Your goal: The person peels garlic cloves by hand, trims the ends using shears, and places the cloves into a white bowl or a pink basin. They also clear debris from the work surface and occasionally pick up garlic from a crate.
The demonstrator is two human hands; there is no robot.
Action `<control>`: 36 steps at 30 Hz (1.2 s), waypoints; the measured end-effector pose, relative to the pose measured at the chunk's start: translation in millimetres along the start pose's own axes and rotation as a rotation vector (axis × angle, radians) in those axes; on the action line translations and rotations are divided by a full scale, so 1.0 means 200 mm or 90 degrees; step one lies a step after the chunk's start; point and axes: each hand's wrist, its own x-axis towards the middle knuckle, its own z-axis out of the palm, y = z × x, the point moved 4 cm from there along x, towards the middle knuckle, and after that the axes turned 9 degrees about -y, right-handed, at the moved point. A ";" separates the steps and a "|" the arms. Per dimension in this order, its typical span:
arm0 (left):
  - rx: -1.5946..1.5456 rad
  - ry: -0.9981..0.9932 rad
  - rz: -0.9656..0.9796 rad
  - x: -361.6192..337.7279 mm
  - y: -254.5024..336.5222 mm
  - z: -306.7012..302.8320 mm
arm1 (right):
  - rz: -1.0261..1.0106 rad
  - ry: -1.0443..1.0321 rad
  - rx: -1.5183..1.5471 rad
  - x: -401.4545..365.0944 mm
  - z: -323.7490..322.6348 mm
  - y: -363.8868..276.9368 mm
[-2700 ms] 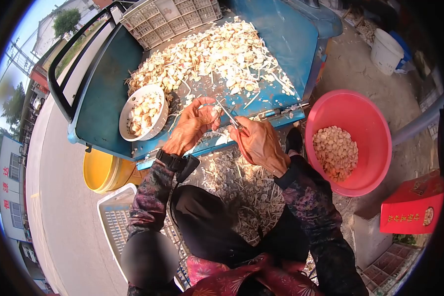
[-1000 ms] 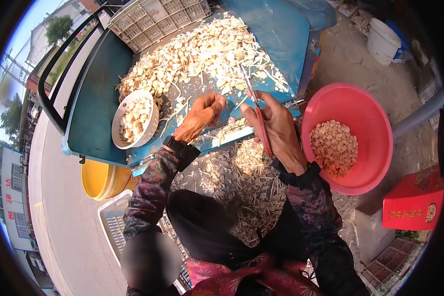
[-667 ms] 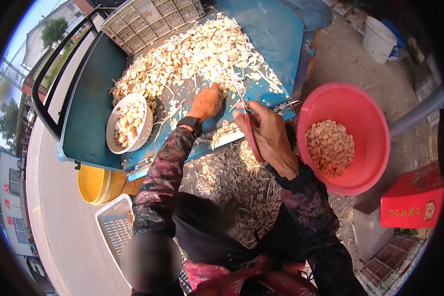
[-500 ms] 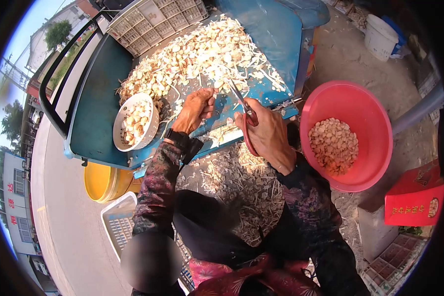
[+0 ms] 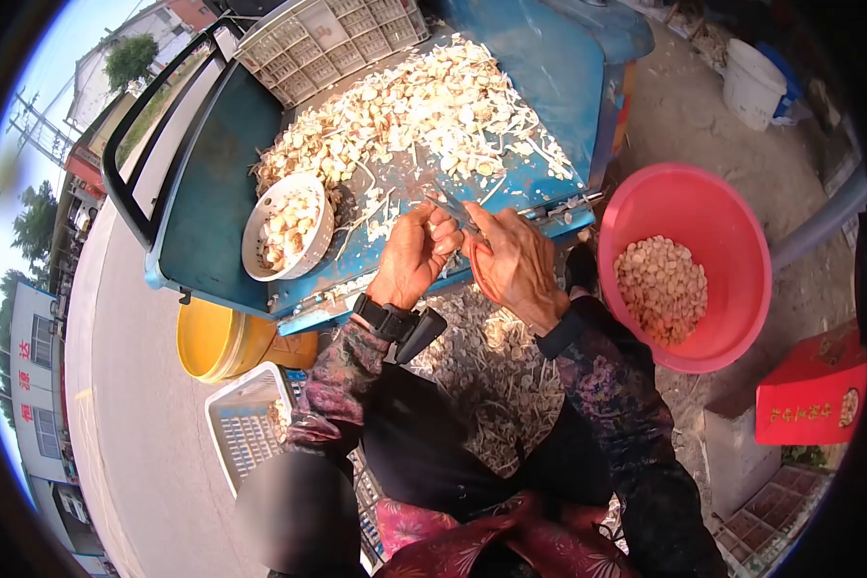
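My right hand [image 5: 515, 260] is closed around the red handles of a pair of scissors [image 5: 450, 205]. The blades point up and to the left, close to the fingers of my left hand [image 5: 416, 250]. That hand is curled in a pinch, and whatever lies in its fingers is hidden. Both hands are above the front edge of a blue cart bed [image 5: 376, 197]. Beyond them lies a heap of pale, roundish produce pieces with thin stalks [image 5: 424, 106]. A white perforated bowl [image 5: 250, 252], part filled with similar pale pieces, stands left of my left hand.
A red tub [image 5: 737, 241] with tan pieces is on my right, near a red carton [image 5: 804, 390]. A yellow bucket [image 5: 207, 337] and a white basket [image 5: 223, 424] stand below left. A plastic crate [image 5: 332, 43] sits atop the bed. Trimmings [image 5: 496, 385] cover the ground.
My left hand has come down and toward my body, turning inward. The scissors have tilted left, and both hands are now closer together. The whole view has shifted slightly.
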 end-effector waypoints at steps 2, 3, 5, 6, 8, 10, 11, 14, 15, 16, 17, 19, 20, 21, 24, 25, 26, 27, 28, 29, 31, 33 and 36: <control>0.004 0.009 -0.006 0.01 -0.01 0.00 | -0.015 0.006 -0.006 0.00 0.00 0.00; 0.009 0.017 -0.008 0.02 -0.01 0.00 | -0.012 0.004 -0.007 0.00 0.01 0.01; 0.023 0.015 -0.018 0.04 -0.01 -0.01 | 0.012 -0.016 0.025 -0.01 0.05 0.03; 0.049 -0.008 -0.036 0.04 0.00 -0.03 | 0.014 -0.017 0.025 0.00 0.03 0.02; 0.074 -0.028 -0.052 0.06 0.02 -0.07 | 0.112 -0.099 0.153 0.01 0.00 0.01; 0.119 0.029 -0.060 0.11 0.06 -0.11 | 0.132 -0.097 0.210 0.04 -0.05 -0.02; 0.117 0.029 -0.059 0.15 0.10 -0.15 | 0.154 -0.090 0.264 0.05 -0.08 -0.03; 0.269 0.050 -0.025 0.30 0.21 -0.22 | 0.169 -0.117 0.267 0.06 -0.13 -0.04; 0.353 0.049 0.012 0.35 0.23 -0.22 | 0.170 -0.114 0.276 0.06 -0.13 -0.04; 0.486 0.059 0.011 0.43 0.26 -0.26 | 0.183 -0.118 0.299 0.05 -0.12 -0.04; 0.618 0.066 0.011 0.50 0.28 -0.30 | 0.184 -0.118 0.295 0.04 -0.11 -0.05; 0.970 0.006 0.184 0.62 0.30 -0.26 | 0.139 -0.103 0.273 0.04 -0.12 -0.05; 1.154 0.051 0.189 0.67 0.29 -0.31 | 0.150 -0.112 0.291 0.04 -0.10 -0.03; 1.337 0.101 0.191 0.69 0.26 -0.27 | 0.153 -0.113 0.288 0.03 -0.09 -0.03; 1.351 0.065 0.160 0.77 0.23 -0.26 | 0.132 -0.109 0.291 0.03 -0.09 -0.04; 1.351 0.065 0.160 0.77 0.24 -0.26 | 0.131 -0.108 0.291 0.03 -0.09 -0.04; 1.324 0.029 0.092 0.76 0.25 -0.26 | 0.131 -0.118 0.272 0.03 -0.08 -0.04; 1.295 -0.005 0.025 0.75 0.27 -0.27 | 0.130 -0.128 0.255 0.03 -0.08 -0.04; 1.295 -0.011 0.104 0.74 0.27 -0.31 | 0.127 -0.126 0.257 0.03 -0.08 -0.04; 1.300 -0.008 0.105 0.73 0.28 -0.36 | 0.131 -0.130 0.256 0.03 -0.08 -0.04; 1.370 -0.025 0.134 0.67 0.28 -0.37 | 0.133 -0.133 0.256 0.02 -0.07 -0.05; 1.366 0.026 0.190 0.60 0.27 -0.37 | 0.140 -0.121 0.236 0.02 -0.07 -0.05; 1.462 0.091 0.210 0.53 0.28 -0.38 | 0.131 -0.116 0.233 0.01 -0.05 -0.05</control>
